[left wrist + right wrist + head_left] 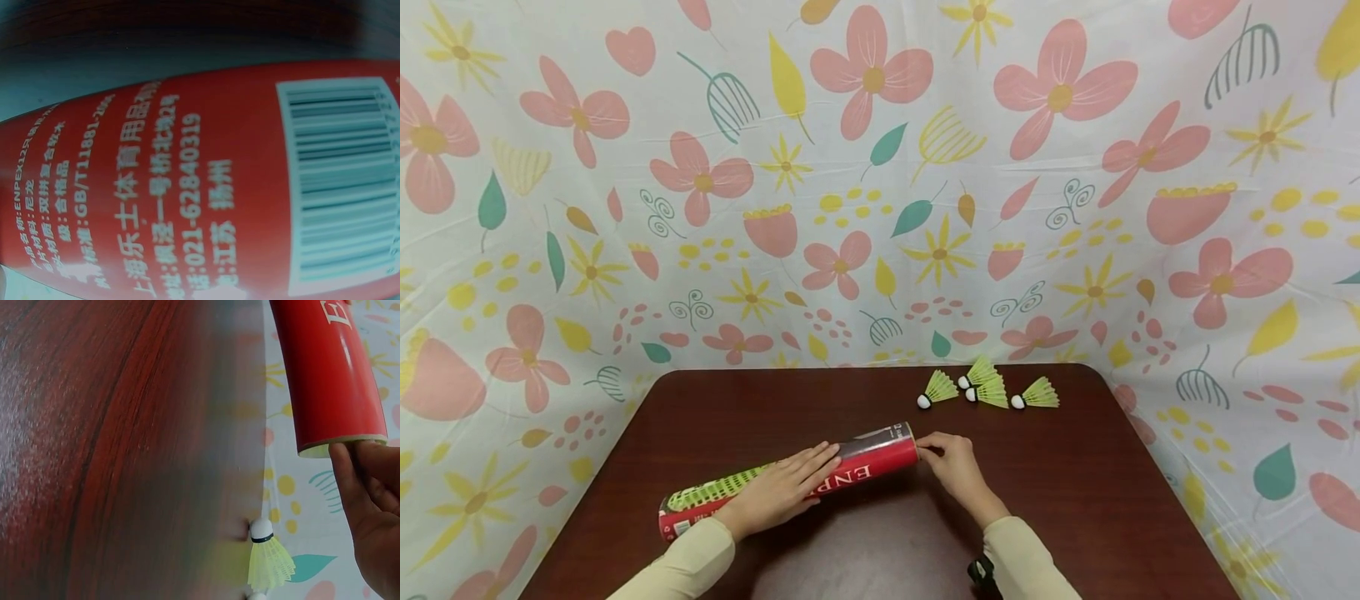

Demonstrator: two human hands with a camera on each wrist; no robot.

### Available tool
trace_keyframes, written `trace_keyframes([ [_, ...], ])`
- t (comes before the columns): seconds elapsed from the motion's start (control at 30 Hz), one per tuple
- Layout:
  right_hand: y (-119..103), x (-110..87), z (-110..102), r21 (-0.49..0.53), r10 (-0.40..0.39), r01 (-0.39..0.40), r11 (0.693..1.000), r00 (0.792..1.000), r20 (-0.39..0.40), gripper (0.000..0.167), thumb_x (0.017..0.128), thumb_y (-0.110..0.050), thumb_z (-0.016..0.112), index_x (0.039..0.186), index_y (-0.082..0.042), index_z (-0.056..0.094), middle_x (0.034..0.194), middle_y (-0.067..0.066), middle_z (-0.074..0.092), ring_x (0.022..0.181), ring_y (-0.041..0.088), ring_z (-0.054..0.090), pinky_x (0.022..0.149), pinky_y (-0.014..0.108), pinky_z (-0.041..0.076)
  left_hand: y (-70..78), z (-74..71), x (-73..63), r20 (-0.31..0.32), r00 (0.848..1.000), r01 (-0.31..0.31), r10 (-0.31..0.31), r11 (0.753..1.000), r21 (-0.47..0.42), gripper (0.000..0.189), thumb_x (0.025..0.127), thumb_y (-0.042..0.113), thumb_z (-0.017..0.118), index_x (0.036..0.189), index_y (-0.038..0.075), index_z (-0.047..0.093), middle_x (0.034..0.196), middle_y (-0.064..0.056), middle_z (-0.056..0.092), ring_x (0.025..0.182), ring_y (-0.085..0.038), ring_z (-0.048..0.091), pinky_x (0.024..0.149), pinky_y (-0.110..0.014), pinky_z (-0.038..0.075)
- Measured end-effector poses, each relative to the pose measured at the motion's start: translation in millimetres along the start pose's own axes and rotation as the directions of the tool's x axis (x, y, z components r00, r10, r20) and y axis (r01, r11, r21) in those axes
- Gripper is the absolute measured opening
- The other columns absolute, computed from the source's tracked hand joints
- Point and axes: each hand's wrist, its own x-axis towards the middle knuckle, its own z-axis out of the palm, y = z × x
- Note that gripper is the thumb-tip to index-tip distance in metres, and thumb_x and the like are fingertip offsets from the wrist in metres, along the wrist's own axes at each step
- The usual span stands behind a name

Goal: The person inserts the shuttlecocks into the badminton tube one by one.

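A red shuttlecock tube [877, 461] lies slantwise on the table, its printed label also filling the left wrist view. My left hand [780, 492] holds the tube around its middle, fingers across the top and thumb on the near side. At the tube's right end, the fingers of my right hand [957, 468] are at the rim. The right wrist view shows these fingertips at the mouth of the tube [337, 381], with yellow-green just inside. Whether they pinch something in there is hidden. Beyond my right hand lies a yellow-green shuttlecock [937, 389] with a white cork.
Several shuttlecocks are grouped at the back right of the dark brown table [790, 400], including one far-right shuttlecock [1036, 393]. A flowered cloth [880, 208] hangs behind and beside the table. Something black [981, 575] sits by my right sleeve.
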Motion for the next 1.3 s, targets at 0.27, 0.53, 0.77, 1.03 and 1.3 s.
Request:
trace_keyframes([
  [0.27,9.1,0.1,-6.4,0.021,-0.037,0.035,0.999,0.995,0.089,0.011,0.077,0.002,0.076,0.082,-0.008,0.077,0.076,0.0,0.07,0.063,0.003,0.058,0.056,0.021,0.05,-1.1,3.3,0.9,-0.01,1.0,-0.019,0.019,1.0,0.012,0.089,0.079,0.034,0.079,0.15,0.006,0.032,0.155,-0.011,0.03,0.14,-0.025,0.033,0.107,-0.037,0.039],
  [0.53,15.6,-0.2,-21.3,0.016,-0.017,0.015,1.0,0.987,0.16,0.007,0.082,-0.006,0.074,0.089,-0.006,0.076,0.08,0.0,0.07,0.066,0.013,0.064,0.059,0.023,0.051,-2.2,3.7,0.3,0.022,1.0,0.009,-0.009,1.0,0.017,0.089,0.081,0.035,0.077,0.151,0.008,0.03,0.156,-0.009,0.027,0.142,-0.023,0.03,0.108,-0.037,0.037],
  [0.77,22.9,6.3,-35.0,-0.048,0.057,-0.05,0.998,0.987,0.15,0.006,0.085,-0.01,0.072,0.09,-0.011,0.074,0.084,-0.003,0.07,0.068,0.009,0.062,0.06,0.023,0.05,-2.2,2.6,-0.9,0.017,1.0,0.013,-0.013,1.0,0.005,0.09,0.08,0.035,0.078,0.151,0.008,0.03,0.156,-0.01,0.028,0.142,-0.023,0.03,0.109,-0.036,0.036],
  [1.03,36.5,23.8,-58.1,-0.122,0.081,-0.069,0.99,0.992,0.099,0.008,0.087,-0.011,0.071,0.094,-0.013,0.074,0.091,0.0,0.071,0.078,0.014,0.065,0.066,0.03,0.053,-1.9,-0.2,-4.0,-0.003,1.0,0.009,-0.01,1.0,-0.015,0.09,0.078,0.032,0.08,0.15,0.006,0.033,0.155,-0.011,0.031,0.139,-0.026,0.034,0.106,-0.039,0.039],
  [1.3,62.1,39.2,-86.6,-0.156,0.117,-0.111,0.982,0.993,0.033,0.017,0.091,-0.007,0.066,0.106,-0.001,0.07,0.1,0.014,0.069,0.09,0.029,0.066,0.074,0.043,0.055,-2.6,-0.1,-2.7,-0.007,1.0,-0.004,0.004,1.0,-0.011,0.09,0.078,0.032,0.081,0.149,0.005,0.033,0.154,-0.012,0.031,0.139,-0.027,0.035,0.106,-0.039,0.039],
])
